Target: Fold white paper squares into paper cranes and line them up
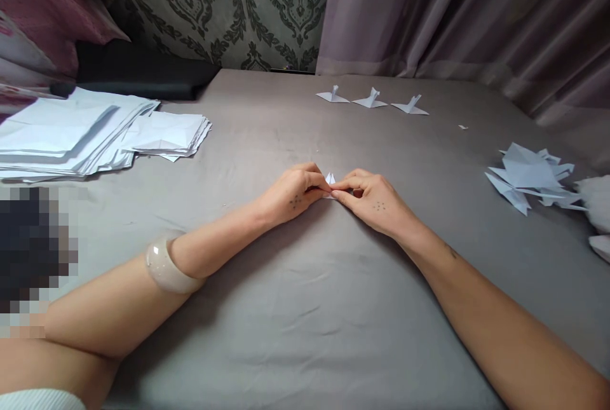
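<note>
A small piece of folded white paper (330,178) lies low over the grey cloth, mostly covered by my fingers, with a pointed tip showing between them. My left hand (301,190) pinches its left side between thumb and fingers. From the other side, my right hand (368,198) grips the paper the same way. The two thumbs nearly meet at the paper's near edge. How the lower part is folded is hidden by the fingers.
Three folded paper birds (371,99) stand in a row at the back. Stacks of white paper (57,133) lie at the left, near a black folded sheet (143,70). A pile of folded paper (534,175) sits at the right. A blurred dark patch (31,248) covers the left edge.
</note>
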A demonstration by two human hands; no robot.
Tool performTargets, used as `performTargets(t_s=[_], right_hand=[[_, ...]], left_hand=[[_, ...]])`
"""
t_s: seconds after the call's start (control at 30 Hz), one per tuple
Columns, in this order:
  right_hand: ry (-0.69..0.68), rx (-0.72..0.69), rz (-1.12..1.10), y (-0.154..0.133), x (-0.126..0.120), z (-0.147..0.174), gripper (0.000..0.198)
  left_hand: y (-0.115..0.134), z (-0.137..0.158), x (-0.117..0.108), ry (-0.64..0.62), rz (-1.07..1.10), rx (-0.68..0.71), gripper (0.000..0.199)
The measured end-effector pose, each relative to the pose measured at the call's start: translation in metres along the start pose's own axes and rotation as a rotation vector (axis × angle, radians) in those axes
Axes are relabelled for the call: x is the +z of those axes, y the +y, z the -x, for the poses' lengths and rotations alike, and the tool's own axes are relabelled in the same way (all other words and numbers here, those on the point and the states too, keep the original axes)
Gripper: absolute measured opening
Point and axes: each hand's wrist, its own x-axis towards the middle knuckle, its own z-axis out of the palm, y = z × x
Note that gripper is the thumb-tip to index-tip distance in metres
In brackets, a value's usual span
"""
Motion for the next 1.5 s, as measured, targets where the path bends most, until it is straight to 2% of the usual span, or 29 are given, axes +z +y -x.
performTargets(t_s=[0.13,0.27,0.43,0.53,0.67,0.83,0.9,1.0,1.1,1.23,1.33,1.4,1.5], right_hand=[[0.009,0.036,0.015,-0.002,-0.001,0.001,0.014],[0.082,0.112,0.051,-0.003,0.000,0.003,0.024],[0.074,0.066,0.060,-0.005,0.000,0.011,0.031],[0.054,0.061,0.038,-0.006,-0.002,0.015,0.034],[0.064,-0.020,-0.023,-0.005,-0.004,0.017,0.022],[0.040,-0.141,0.000,-0.006,-0.002,0.020,0.015],[0.037,-0.158,0.061,-0.008,-0.001,0.023,0.014],[0.048,-0.164,0.116,-0.010,-0.001,0.026,0.014],[0.067,-0.148,0.133,-0.011,-0.001,0.027,0.013],[0.083,-0.093,0.159,-0.012,-0.002,0.026,0.022],[0.074,-0.129,0.180,-0.012,0.000,0.026,0.018],[0.069,-0.147,0.196,-0.011,0.002,0.026,0.014],[0.067,-0.129,0.211,-0.007,0.004,0.025,0.014]], left_hand=[[-0.004,0.000,0.000,0.017,0.044,-0.066,0.016],[-0.005,0.000,-0.001,0.051,0.136,-0.173,0.020],[-0.001,0.002,-0.004,0.034,0.217,-0.232,0.033],[0.004,0.002,-0.007,0.020,0.233,-0.225,0.030],[0.013,0.003,-0.011,0.008,0.238,-0.258,0.023],[0.011,0.004,-0.009,0.020,0.268,-0.263,0.028],[0.007,0.005,-0.008,0.032,0.251,-0.229,0.029],[0.004,0.007,-0.005,0.059,0.145,-0.095,0.030],[0.004,0.009,-0.003,0.058,0.011,0.047,0.022],[0.002,0.009,-0.001,0.028,-0.071,0.153,0.013],[0.000,0.008,0.001,0.036,-0.140,0.232,0.010],[-0.001,0.007,0.002,0.021,-0.172,0.255,0.011],[-0.002,0.006,0.004,-0.032,-0.175,0.215,0.018]])
